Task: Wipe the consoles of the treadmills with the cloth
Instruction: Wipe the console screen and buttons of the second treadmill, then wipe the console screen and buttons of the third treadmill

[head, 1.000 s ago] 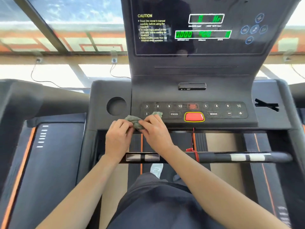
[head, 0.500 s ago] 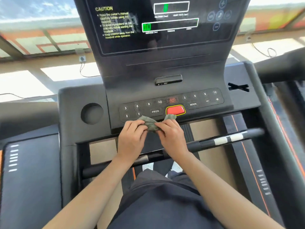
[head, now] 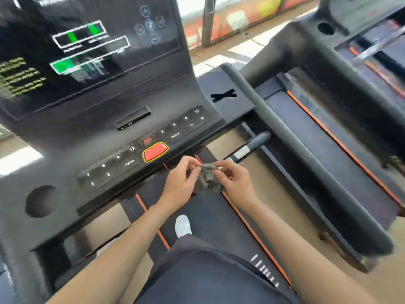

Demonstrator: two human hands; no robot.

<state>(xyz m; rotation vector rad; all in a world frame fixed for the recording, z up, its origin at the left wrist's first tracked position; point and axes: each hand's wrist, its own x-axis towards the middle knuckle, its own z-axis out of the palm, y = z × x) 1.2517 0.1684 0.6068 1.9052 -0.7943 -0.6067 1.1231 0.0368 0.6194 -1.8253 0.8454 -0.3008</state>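
Cloth (head: 207,179) pinched between left hand (head: 179,183) and right hand (head: 235,183) fingers, clear of console (head: 105,132) front edge.

White shoe (head: 183,226), dark shorts (head: 208,279), window post (head: 207,23) behind

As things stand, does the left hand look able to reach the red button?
Probably yes: the left hand pinches the cloth near the red button, with nothing between them, though the right hand holds the cloth too.

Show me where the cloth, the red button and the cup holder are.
cloth (head: 208,183), head view, its bunched middle.
red button (head: 155,152), head view, centre of its face.
cup holder (head: 41,200), head view, floor of the round recess.
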